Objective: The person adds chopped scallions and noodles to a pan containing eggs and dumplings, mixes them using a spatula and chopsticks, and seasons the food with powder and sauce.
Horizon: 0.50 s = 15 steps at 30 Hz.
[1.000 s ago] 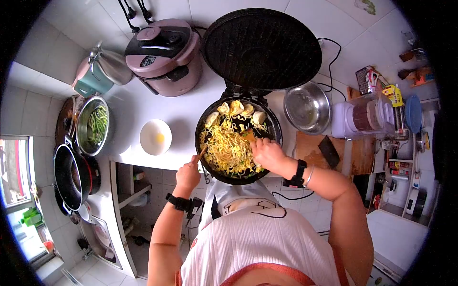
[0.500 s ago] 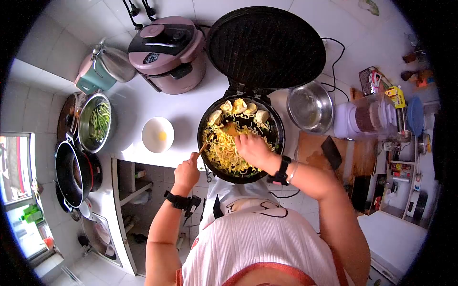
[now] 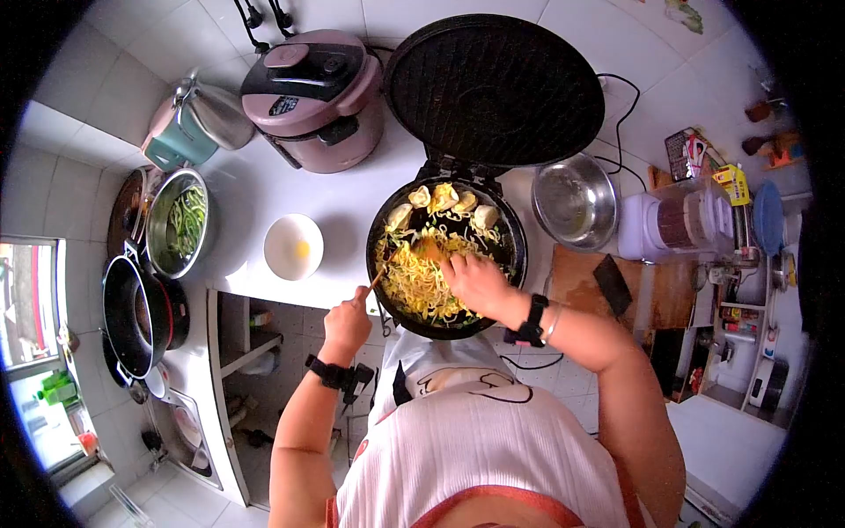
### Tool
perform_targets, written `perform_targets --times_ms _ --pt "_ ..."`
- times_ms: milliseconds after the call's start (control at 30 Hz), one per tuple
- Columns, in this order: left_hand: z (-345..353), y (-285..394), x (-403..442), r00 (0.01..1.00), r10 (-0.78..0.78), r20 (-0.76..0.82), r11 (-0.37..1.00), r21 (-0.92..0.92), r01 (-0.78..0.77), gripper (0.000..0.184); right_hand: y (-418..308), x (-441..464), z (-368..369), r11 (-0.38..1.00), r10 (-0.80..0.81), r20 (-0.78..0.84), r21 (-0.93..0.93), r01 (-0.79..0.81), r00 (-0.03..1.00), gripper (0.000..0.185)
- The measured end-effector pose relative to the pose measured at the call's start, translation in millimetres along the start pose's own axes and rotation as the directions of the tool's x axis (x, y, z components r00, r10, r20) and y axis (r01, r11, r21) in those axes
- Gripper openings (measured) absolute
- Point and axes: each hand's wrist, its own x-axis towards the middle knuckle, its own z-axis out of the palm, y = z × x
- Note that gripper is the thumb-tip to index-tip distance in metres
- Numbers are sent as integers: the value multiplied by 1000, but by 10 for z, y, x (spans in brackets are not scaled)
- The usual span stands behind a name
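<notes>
In the head view, noodles (image 3: 422, 286) mixed with yellow egg and green bits fill the near part of a round black electric griddle (image 3: 521, 264). Several pale dumplings (image 3: 443, 197) sit along its far edge. My right hand (image 3: 478, 283) is over the noodles, closed around a wooden spatula (image 3: 429, 249) whose blade lies among them. At the griddle's left rim, my left hand (image 3: 348, 326) is closed on a thin wooden stick (image 3: 378, 280), its tip reaching the noodles; whether it is one chopstick or a pair I cannot tell.
The griddle's raised lid (image 3: 493, 88) stands behind it. To the left are a white bowl (image 3: 293, 247), a steel bowl of green beans (image 3: 187, 222) and a pink pressure cooker (image 3: 312, 101). On the right are a steel basin (image 3: 575, 202) and a wooden cutting board (image 3: 572, 277).
The whole view has shifted slightly. My right hand and the spatula have moved a little over the noodles, which lie slightly differently. Both hands keep their grip.
</notes>
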Motion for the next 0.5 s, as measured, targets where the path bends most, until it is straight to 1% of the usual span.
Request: perform_targets --times_ms 67,133,167,200,267,300,400,433,467,500 --pt "-39 17 -74 1000 -15 11 1000 -5 15 33 -32 -42 -125 998 56 9 39 -56 998 27" --pt "-24 -12 -114 998 -32 -50 997 -67 29 26 55 34 -105 997 79 -14 22 -78 997 26" --pt "-14 -26 -111 998 -37 -53 997 -66 34 26 104 91 -90 994 105 -38 6 -105 994 26" --pt "6 -39 -102 997 -42 -70 996 -76 36 26 129 141 -51 995 101 -41 8 -101 994 26" --pt "9 -41 -96 995 -49 -88 995 -85 42 26 143 225 34 989 150 -28 3 -150 988 27" --pt "7 -36 -97 995 -50 -90 996 -75 43 26 127 188 30 997 72 -14 -18 -73 997 27" --pt "-8 -40 -134 995 -68 -75 996 -70 63 26 -79 90 -98 999 29 -3 27 -29 1000 27" --pt "-7 -40 -149 995 -83 -60 994 -75 79 26 -105 127 -166 998 48 -61 48 -45 997 24" --pt "4 -40 -159 995 -85 -60 994 -77 80 26 -129 169 -165 998 46 -61 48 -43 997 24" --pt "15 -43 -169 995 -89 -50 992 -90 84 26 -144 224 -156 996 84 -56 46 -81 995 22"
